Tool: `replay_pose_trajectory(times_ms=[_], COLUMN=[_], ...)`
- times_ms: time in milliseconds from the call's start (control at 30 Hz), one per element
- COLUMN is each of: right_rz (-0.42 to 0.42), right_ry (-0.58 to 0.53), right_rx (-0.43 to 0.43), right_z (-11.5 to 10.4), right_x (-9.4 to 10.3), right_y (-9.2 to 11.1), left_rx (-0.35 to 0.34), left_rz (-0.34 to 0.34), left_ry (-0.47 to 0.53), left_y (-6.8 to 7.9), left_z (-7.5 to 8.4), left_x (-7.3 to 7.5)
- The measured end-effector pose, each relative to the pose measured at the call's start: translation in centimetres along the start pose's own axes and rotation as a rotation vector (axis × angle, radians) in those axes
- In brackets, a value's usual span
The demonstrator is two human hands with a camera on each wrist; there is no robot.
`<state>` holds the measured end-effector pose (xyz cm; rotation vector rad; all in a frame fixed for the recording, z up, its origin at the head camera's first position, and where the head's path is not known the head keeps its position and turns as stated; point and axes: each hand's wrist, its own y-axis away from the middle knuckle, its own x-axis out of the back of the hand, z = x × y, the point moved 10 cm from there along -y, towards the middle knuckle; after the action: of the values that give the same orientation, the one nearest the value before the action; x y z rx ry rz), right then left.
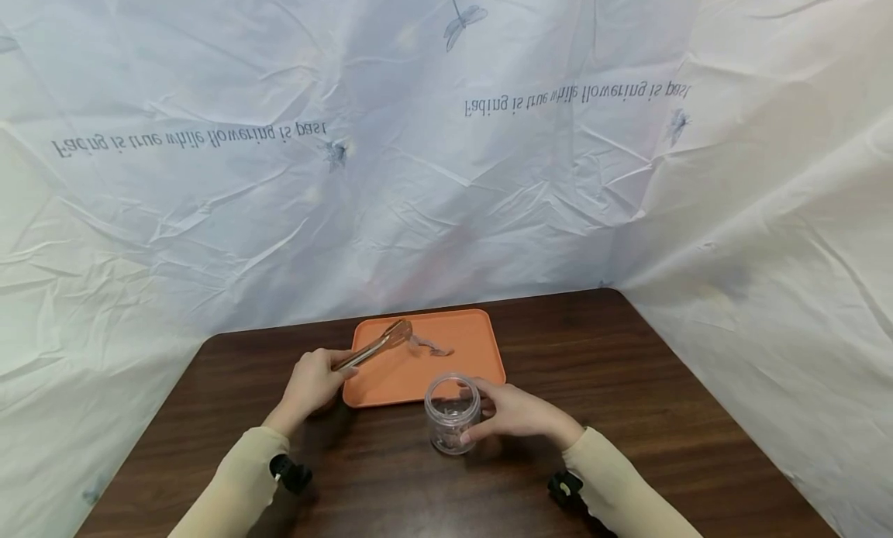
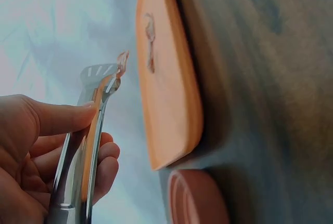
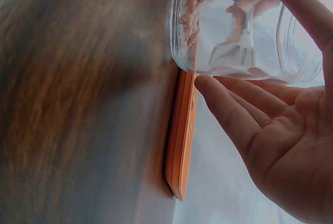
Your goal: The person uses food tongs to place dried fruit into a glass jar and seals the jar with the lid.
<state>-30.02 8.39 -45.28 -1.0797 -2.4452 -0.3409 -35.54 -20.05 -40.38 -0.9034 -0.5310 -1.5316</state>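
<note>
My left hand [image 1: 314, 379] grips metal tongs [image 1: 373, 347], thumb on one side and fingers on the other. In the left wrist view, a small reddish-brown strip [image 2: 123, 62] is at the tongs' slotted tips, above the orange tray [image 1: 391, 379]. Another thin brownish strip [image 2: 150, 44] lies on that tray. My right hand [image 1: 516, 412] holds a clear, lidless jar [image 1: 452, 425] upright on the table, with the thumb at its near side and fingers behind. Several rough brownish pieces [image 3: 191, 18] lie at the jar's bottom.
A reddish, round, ridged thing, perhaps a lid [image 2: 200, 198], stands on the table by the tray's near left corner, mostly hidden from the head view by my left hand. Pale printed sheeting [image 1: 418, 174] hangs behind and beside the dark wooden table [image 1: 600, 352].
</note>
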Motion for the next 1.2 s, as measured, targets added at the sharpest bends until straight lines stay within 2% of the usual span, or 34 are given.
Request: replay_pose_trajectory(times_ms=[400, 633, 833, 1000, 1200], right_rz=[0.001, -0.002, -0.015, -0.007, -0.004], right_ry=[-0.001, -0.003, -0.009, -0.008, -0.014], right_rx=[0.002, 0.005, 0.005, 0.0, -0.002], right_z=[0.4, 0.4, 0.4, 0.6, 0.6], right_x=[-0.1, 0.0, -0.1, 0.0, 0.1], right_y=[-0.1, -0.1, -0.2, -0.2, -0.2], left_rx=[-0.032, -0.052, -0.052, -0.083, -0.044], left_rz=[0.071, 0.113, 0.094, 0.097, 0.101], left_ry=[-0.025, -0.052, 0.01, 0.053, 0.077], left_y=[-0.2, -0.1, 1.3, 2.6, 4.3], left_z=[0.7, 1.3, 1.8, 3.0, 3.7], left_x=[3.5, 4.7, 4.5, 4.8, 5.0])
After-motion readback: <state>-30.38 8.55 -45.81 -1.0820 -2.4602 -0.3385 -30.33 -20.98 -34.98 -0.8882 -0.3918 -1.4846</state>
